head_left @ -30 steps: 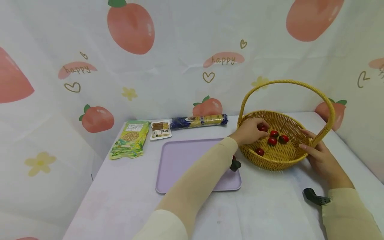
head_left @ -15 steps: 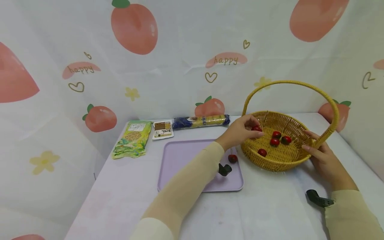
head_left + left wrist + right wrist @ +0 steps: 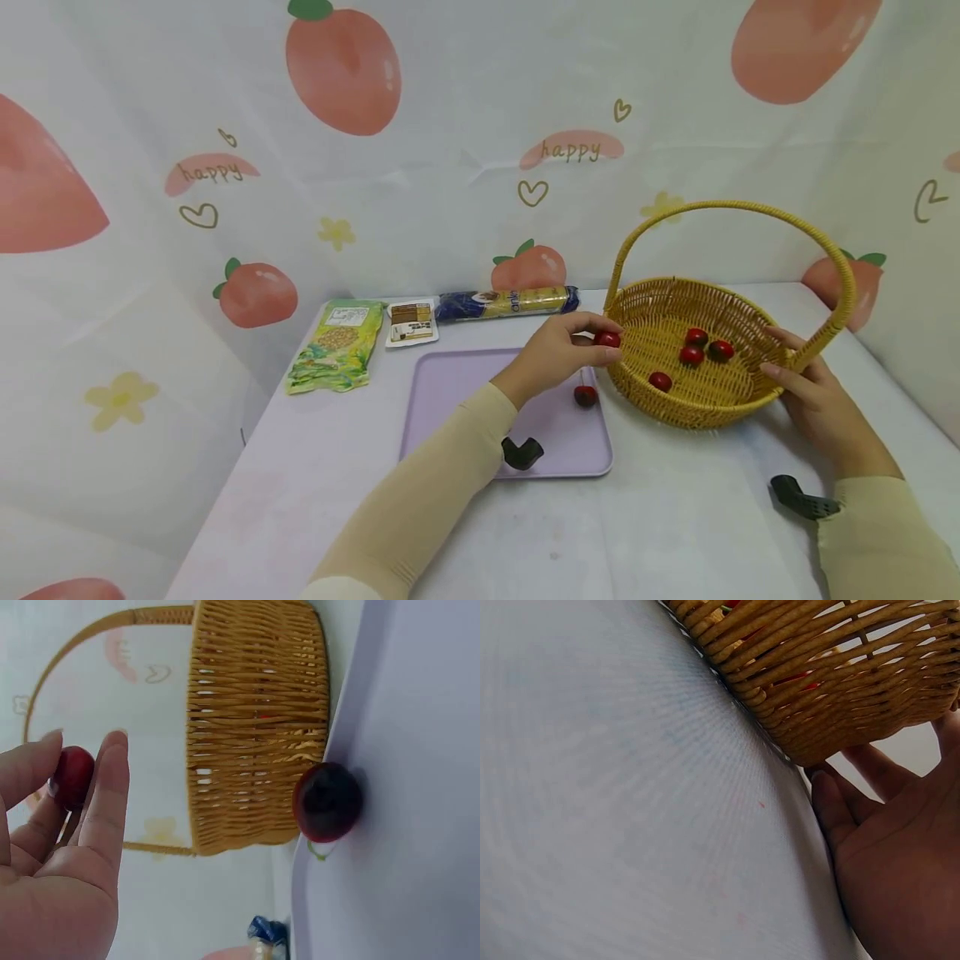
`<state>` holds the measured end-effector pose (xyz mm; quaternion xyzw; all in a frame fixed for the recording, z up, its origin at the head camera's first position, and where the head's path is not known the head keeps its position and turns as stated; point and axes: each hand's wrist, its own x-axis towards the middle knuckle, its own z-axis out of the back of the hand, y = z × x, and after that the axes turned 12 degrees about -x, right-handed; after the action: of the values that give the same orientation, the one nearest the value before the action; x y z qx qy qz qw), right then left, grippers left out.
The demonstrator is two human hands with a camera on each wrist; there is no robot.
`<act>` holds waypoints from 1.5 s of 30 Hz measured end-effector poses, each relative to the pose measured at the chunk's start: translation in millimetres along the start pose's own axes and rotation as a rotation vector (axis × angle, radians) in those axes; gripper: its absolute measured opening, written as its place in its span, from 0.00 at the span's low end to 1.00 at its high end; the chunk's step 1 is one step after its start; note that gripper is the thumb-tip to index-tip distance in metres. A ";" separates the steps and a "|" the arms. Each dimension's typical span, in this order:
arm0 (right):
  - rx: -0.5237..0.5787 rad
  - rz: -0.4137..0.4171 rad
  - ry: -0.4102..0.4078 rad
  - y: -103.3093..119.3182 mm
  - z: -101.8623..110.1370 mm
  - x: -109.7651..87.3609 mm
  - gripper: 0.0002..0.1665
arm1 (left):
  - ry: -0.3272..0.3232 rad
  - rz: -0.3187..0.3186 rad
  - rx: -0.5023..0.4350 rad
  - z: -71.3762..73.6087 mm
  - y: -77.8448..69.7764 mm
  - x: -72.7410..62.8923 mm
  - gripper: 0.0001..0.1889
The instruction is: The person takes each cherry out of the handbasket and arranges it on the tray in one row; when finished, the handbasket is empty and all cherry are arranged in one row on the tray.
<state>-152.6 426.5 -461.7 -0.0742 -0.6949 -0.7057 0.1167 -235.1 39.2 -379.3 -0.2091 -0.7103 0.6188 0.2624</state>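
Left hand [image 3: 558, 354] is raised over the far right part of the lilac tray [image 3: 465, 400], just left of the wicker basket [image 3: 678, 400], and pinches one small red fruit [image 3: 607, 339] between thumb and fingertips; the left wrist view confirms the fruit [image 3: 73, 776] sits between the fingers [image 3: 105, 795], clear of both tray and basket. A second red fruit [image 3: 586, 395] lies on the tray near its right edge, close beside the basket wall; the left wrist view shows it [image 3: 328, 801] resting on the lilac surface with the woven wall just behind. Inside the basket lie three more red fruits: two [image 3: 708, 344] close together toward the back and one [image 3: 660, 382] nearer the front left. The basket stands upright on the desk [image 3: 675, 517], its arched handle [image 3: 738, 206] spanning over it. Right hand [image 3: 813, 396] rests against the basket's right side at the foot of the handle, fingers fairly straight and laid along the rim; the right wrist view shows fingers [image 3: 840, 817] touching the lower woven wall [image 3: 832, 682], not curled round it. At the back of the desk, left to right: a green-yellow packet [image 3: 335, 346], a small white-and-brown packet [image 3: 412, 322], and a long blue-and-gold roll pack [image 3: 506, 302], all lying flat, beyond the tray's far edge. Both sleeves are cream.
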 end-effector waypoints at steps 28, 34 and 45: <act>0.032 0.002 -0.007 -1.8 2.0 2.4 0.34 | -0.147 0.036 0.266 37.4 63.4 -48.1 0.16; 0.054 0.018 -0.023 -2.6 2.4 5.4 0.34 | -0.175 0.038 0.327 36.2 69.2 -47.2 0.15; 0.017 -0.019 -0.022 0.5 1.7 5.5 0.34 | -0.192 0.055 0.428 32.4 70.5 -44.8 0.15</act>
<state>-157.9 427.9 -459.7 -0.0743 -0.7028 -0.6999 0.1029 -222.8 -3.3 -457.2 -0.1082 -0.5788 0.7792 0.2149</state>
